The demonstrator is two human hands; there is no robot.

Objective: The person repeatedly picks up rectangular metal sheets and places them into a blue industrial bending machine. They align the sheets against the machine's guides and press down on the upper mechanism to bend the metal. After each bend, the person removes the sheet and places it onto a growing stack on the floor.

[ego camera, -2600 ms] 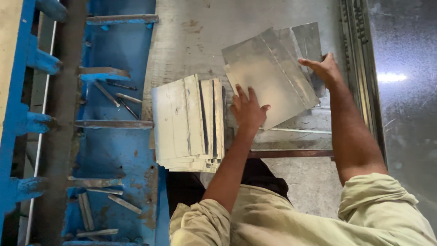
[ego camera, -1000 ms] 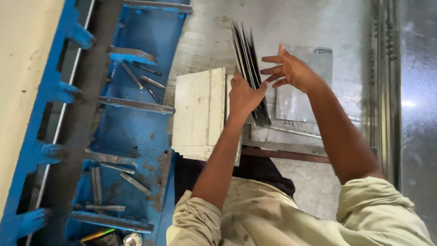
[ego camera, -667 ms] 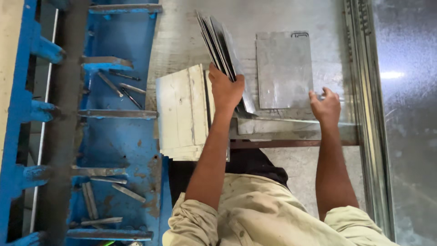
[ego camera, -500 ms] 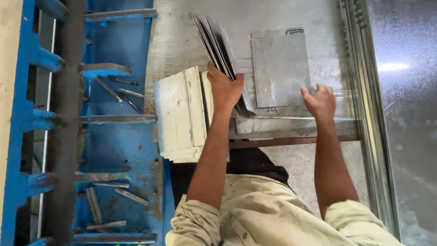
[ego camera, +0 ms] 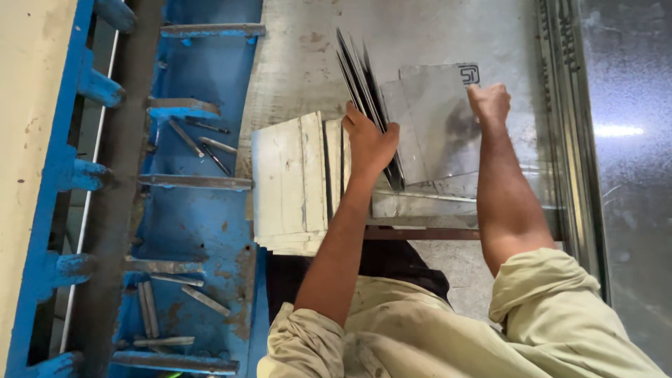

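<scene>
My left hand (ego camera: 369, 143) holds several thin metal sheets (ego camera: 364, 91) upright on edge, fanned apart, on the grey metal worktable (ego camera: 420, 35). My right hand (ego camera: 490, 103) grips the far right corner of a single square metal sheet (ego camera: 434, 126), lifting it at a tilt just right of the upright ones. A stack of pale metal sheets (ego camera: 290, 185) lies flat to the left of my left hand, overhanging the table's near edge.
A blue steel frame (ego camera: 189, 196) with rusty cross bars and loose metal strips stands on the left. A metal rail (ego camera: 567, 126) runs along the table's right side. A shiny sheet surface (ego camera: 630, 140) lies beyond it.
My right hand moved from the near edge of the flat sheet up to its far corner and tilted the sheet up. My left hand still holds the upright sheets.
</scene>
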